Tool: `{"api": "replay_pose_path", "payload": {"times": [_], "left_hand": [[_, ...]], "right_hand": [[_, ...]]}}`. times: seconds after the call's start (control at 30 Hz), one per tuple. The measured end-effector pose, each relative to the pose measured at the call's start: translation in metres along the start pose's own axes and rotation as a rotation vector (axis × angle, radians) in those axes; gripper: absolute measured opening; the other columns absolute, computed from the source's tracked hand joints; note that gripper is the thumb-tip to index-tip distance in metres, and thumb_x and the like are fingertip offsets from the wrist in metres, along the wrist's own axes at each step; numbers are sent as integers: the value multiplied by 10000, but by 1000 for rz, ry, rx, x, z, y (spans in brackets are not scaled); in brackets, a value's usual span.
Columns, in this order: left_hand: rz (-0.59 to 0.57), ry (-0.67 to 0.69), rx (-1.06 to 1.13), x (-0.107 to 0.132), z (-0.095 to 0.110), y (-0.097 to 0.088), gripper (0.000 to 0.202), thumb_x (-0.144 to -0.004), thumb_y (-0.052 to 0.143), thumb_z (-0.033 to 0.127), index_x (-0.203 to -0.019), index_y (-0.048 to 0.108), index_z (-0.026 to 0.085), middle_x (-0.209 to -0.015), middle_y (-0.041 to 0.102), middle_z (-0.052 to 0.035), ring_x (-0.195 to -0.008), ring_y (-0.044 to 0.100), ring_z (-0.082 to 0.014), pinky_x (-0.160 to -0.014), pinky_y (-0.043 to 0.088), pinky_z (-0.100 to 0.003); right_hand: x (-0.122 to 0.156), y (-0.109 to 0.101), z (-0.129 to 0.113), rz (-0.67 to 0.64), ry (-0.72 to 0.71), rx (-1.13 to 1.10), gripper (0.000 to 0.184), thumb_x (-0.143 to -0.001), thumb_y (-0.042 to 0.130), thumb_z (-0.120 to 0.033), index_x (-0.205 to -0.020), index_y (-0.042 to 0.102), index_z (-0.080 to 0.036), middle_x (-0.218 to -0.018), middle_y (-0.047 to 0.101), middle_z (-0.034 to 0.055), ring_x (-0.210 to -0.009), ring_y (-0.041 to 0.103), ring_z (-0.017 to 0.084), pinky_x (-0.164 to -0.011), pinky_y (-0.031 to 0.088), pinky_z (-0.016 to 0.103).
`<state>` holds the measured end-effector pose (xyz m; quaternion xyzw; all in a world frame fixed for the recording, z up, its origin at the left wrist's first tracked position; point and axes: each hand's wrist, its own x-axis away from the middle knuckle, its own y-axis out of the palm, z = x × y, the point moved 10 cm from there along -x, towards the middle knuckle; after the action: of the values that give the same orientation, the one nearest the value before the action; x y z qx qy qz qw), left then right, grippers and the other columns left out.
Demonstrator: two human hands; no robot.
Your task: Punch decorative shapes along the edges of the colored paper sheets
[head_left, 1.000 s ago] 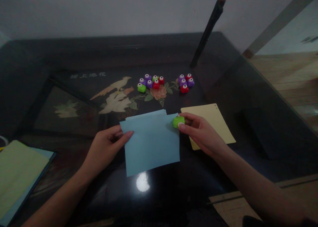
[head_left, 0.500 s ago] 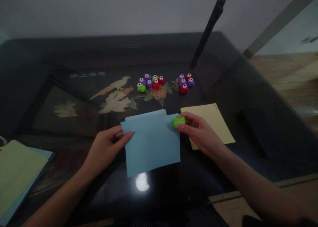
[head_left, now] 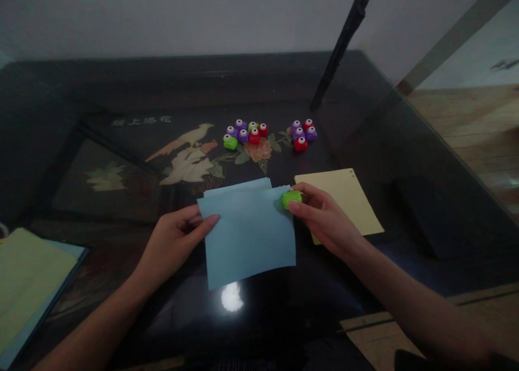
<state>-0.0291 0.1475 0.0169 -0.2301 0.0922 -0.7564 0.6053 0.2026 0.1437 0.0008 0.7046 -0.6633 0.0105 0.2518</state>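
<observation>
"Black and glossy, that table (head_left: pixel 194 90); what lies about on it?"

"At upper centre, a left group (head_left: pixel 243 136) of seven small purple, green and red pieces with round white tops; just right of it, a right group (head_left: pixel 299 134) of five; around them spread inlaid flowers (head_left: pixel 257 150); a dark stick (head_left: pixel 340 52) slants at upper right; at lower left a pale green sheet (head_left: pixel 32 279) overlaps blue paper; right of centre lie yellow sheets (head_left: pixel 343 198), partly blocked by the right hand (head_left: pixel 328 214)."

"And what is being handled?"

"One plain light blue sheet (head_left: pixel 247 230), mid-frame, slightly askew; a second blue sheet (head_left: pixel 257 185) peeks out behind its top edge; a bright green piece (head_left: pixel 291 200) overlaps its upper right corner; I can't tell whether the paper is inside it."

"How are the hands set?"

"Left hand (head_left: pixel 174 227) enters from lower left, pinching the front sheet's left edge, thumb in front, fingers curled behind; the right one reaches in from lower right, thumb and fingers closed around the green piece, the thumb hiding part of it."
</observation>
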Motion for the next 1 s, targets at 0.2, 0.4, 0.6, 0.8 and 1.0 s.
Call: {"api": "replay_pose_path", "payload": {"times": [0.2, 0.4, 0.6, 0.8, 1.0], "left_hand": [[5, -21, 27, 1, 1, 1, 251, -765, 675, 421, -906, 729, 221, -754, 753, -18, -713, 695, -226, -663, 587, -331], [15, 7, -18, 1, 4, -1, 227, -768, 661, 408, -873, 730, 219, -703, 737, -8, -674, 685, -212, -629, 581, -311], [1, 8, -21, 0, 1, 3, 238, -784, 640, 407, -886, 721, 208, -714, 735, -12, -678, 682, -205, -627, 572, -300], [-25, 69, -54, -1, 5, 10, 233, -807, 603, 403, -818, 682, 185, -629, 671, 10, -579, 621, -164, -536, 509, -250], [-68, 68, -49, -1, 5, 17, 246, -816, 582, 405, -838, 676, 178, -641, 676, 3, -592, 627, -173, -544, 509, -257]], "right_hand": [[1, 1, -3, -6, -21, 43, 259, -610, 816, -287, -778, 632, -217, -724, 611, -34, -675, 544, 115, -659, 432, 274], [2, 3, -6, -18, -42, 61, 249, -619, 806, -289, -768, 619, -219, -723, 608, -36, -676, 543, 115, -654, 429, 273], [1, 0, -9, 17, -53, 56, 252, -610, 805, -277, -761, 611, -219, -707, 607, -40, -660, 532, 111, -635, 421, 268], [-5, -8, -9, 30, -100, 101, 266, -607, 808, -287, -779, 616, -223, -723, 616, -32, -679, 538, 124, -635, 414, 278], [-12, -18, -11, 60, -159, 155, 303, -602, 813, -324, -827, 628, -237, -744, 620, -27, -723, 561, 142, -679, 440, 303]]}}
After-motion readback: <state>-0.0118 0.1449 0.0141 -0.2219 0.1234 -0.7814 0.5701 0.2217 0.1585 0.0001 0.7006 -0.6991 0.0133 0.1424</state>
